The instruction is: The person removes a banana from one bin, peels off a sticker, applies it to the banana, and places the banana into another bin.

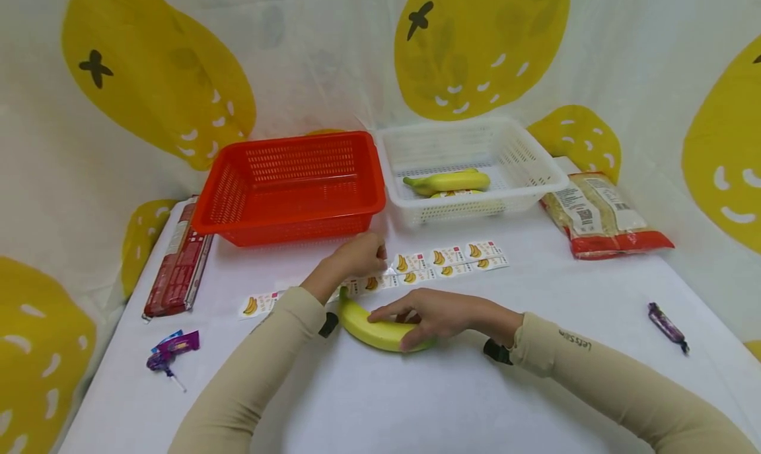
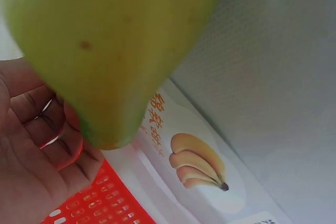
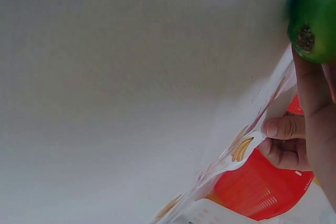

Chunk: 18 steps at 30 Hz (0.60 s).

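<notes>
A yellow banana [image 1: 376,332] lies on the white table in front of the person, its stem pointing left and away. The right hand [image 1: 436,314] grips it from above, thumb on the near side and fingers on the far side. Just beyond the banana runs a strip of banana-picture stickers [image 1: 410,277]. In the head view the left hand [image 1: 359,254] is over this strip with its fingers curled. From the right wrist view, the left thumb and fingers [image 3: 283,128] pinch the strip's edge, which is lifted and bent. The banana's stem looms large in the left wrist view.
A red basket [image 1: 291,226] stands behind the left hand. Beside it, a white basket [image 1: 475,206] contains bananas [image 1: 448,181]. Red packs [image 1: 172,269] and small candies [image 1: 172,351] lie left; a grain bag [image 1: 606,213] and a wrapped candy [image 1: 667,325] lie right.
</notes>
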### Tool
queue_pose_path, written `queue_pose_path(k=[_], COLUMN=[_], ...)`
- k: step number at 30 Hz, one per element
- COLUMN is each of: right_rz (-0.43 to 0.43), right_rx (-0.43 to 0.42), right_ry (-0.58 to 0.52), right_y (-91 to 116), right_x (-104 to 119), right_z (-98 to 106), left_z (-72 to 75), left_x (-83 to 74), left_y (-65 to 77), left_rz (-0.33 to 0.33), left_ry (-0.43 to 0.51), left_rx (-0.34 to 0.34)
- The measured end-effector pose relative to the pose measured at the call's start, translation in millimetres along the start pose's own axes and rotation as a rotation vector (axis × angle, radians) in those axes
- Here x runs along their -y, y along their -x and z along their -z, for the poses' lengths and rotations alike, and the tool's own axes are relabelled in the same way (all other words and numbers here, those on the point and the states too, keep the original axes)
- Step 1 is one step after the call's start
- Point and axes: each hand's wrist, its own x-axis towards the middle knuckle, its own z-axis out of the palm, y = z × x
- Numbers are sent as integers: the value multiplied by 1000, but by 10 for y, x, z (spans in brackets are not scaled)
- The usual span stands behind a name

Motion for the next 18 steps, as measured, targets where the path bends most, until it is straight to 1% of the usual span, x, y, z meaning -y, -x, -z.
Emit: queue_pose_path(k=[4,7,10,11,13,15,18], right_rz=[2,4,-1,-1,1,-4,-25], right_rx=[1,-7,-57,-91,-188,-317,-512], right_ry=[7,1,-7,-3,0,29,120], right_y=[1,4,22,35,63,85,59], right_x=[16,24,35,40,47,48,31], right_z=[11,24,79,117,232,387,636], left_z=[7,16,36,47,71,95,118], left_x=[12,34,72,85,107,124,151], left_y=[31,58,97,114,154,202,270], left_rz=[-4,-26,-53,-64,-76,-83,-89], left_ry=[20,44,71,76,100,135,182], left_rx=[-18,-47,-78,-89,-100,-105,-109])
